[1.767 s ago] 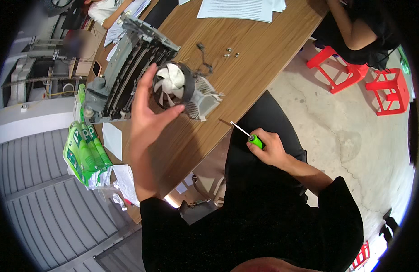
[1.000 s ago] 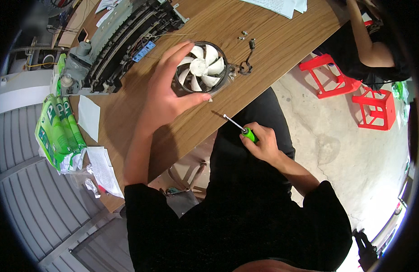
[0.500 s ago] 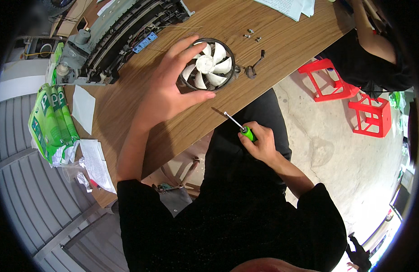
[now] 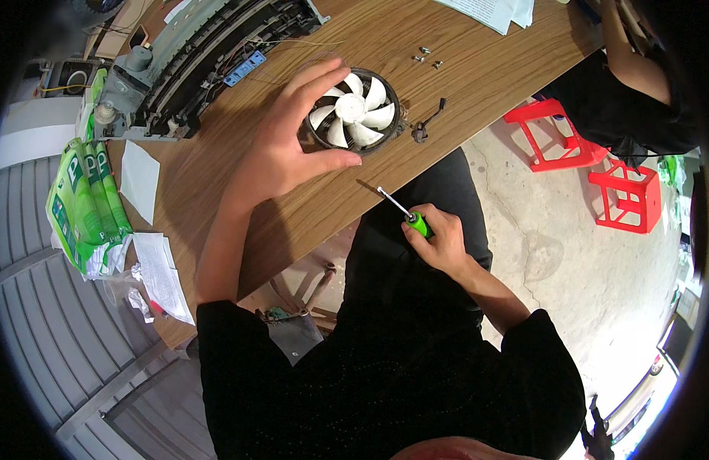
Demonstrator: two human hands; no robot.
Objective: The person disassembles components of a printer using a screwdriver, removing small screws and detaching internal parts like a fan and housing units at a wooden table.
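My left hand [image 4: 282, 146] is curled around a round cooling fan [image 4: 354, 112] with white blades and a black frame, fingers over its upper left rim and thumb along the lower side. A short dark cable with a plug [image 4: 425, 126] lies on the wood just right of the fan. Over my right thigh, my right hand [image 4: 443, 239] grips a screwdriver [image 4: 417, 224] by its green handle. The metal shaft points up and left toward the table edge, clear of the fan. Several small screws [image 4: 426, 57] lie beyond the fan.
A partly opened grey and black machine [image 4: 209, 65] occupies the far left of the wooden table [image 4: 477, 92]. Green packaging [image 4: 86, 203] and papers [image 4: 163, 268] lie along the left edge. Red stools [image 4: 550, 134] and another person [image 4: 638, 100] are at the right.
The fan has shifted very slightly right in my left hand, and its blades sit at a slightly different angle. My right hand with the screwdriver has barely moved.
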